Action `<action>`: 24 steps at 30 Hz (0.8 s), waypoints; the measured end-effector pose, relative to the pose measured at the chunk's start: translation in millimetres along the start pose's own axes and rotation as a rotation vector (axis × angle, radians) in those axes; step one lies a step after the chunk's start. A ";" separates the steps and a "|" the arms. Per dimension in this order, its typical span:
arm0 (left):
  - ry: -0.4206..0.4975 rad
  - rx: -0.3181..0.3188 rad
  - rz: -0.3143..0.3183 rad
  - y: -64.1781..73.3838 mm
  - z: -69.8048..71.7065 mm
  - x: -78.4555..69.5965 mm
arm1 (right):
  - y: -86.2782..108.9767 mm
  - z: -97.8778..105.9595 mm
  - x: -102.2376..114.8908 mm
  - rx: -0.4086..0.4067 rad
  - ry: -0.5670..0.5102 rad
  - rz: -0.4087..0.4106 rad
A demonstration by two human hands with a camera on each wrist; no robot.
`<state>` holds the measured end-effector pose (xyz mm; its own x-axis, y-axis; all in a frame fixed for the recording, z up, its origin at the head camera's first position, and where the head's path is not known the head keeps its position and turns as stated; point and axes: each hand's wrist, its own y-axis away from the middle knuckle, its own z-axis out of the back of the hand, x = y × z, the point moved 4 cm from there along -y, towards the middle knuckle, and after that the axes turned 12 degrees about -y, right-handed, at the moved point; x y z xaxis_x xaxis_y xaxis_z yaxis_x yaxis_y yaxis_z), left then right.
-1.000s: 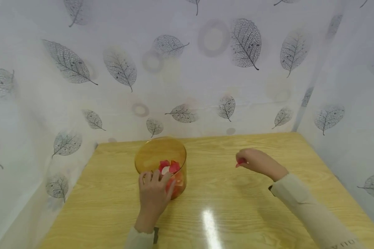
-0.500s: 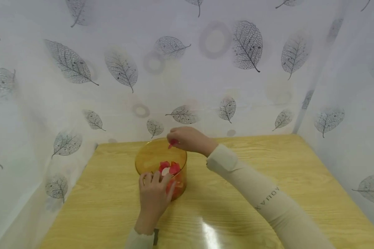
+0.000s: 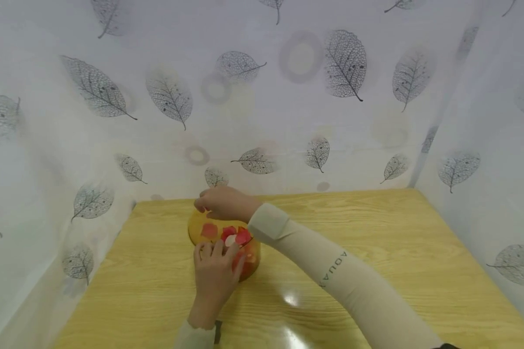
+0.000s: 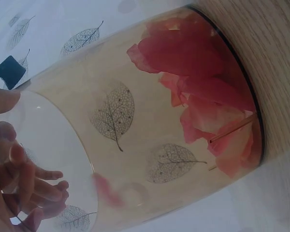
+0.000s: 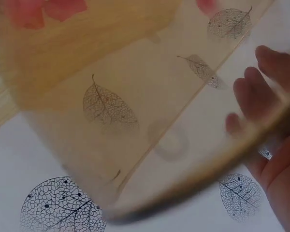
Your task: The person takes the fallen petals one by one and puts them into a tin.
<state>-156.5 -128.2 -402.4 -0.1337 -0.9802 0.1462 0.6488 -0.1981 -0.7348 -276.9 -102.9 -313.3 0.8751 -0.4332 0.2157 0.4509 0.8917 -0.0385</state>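
Observation:
An amber see-through jar [image 3: 254, 265] stands on the table with its round mouth tipped towards me in the head view. My left hand [image 3: 216, 276] holds its near rim, fingers over the edge and thumb along the side. Red, pink and pale flower petals [image 4: 183, 53] lie heaped at the jar's bottom, with a thin brown stick [image 4: 232, 128] among them. Over the mouth is my right hand [image 3: 227, 202], its fingers loosely bent and nothing seen between them. Just below it, a single pink petal [image 3: 209, 230] hangs inside the jar, apart from the heap.
The light wood table [image 3: 353, 271] extends to the right and front of the jar. White leaf-print sheeting [image 3: 279, 97] stands behind the table and along both sides. My right sleeve [image 3: 332, 271] crosses over the table from the lower right.
My right hand has moved left from over the table to above the jar and let go of the pink petal it pinched. The petal is now lower, inside the jar. My left hand stays put.

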 end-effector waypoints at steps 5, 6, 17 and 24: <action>-0.003 0.018 0.002 0.4 -0.8 1.2 | 5.4 -2.6 -3.1 -0.006 0.020 0.012; -0.003 0.025 0.003 0.3 -0.7 1.3 | 7.4 -2.1 -4.0 -0.011 0.022 0.014; -0.009 0.049 0.005 -1.9 -0.2 4.7 | 49.7 7.7 -24.4 -0.110 -0.019 -0.034; -0.027 0.134 0.006 -6.0 4.7 9.1 | 91.4 7.4 -50.2 -0.246 -0.011 -0.085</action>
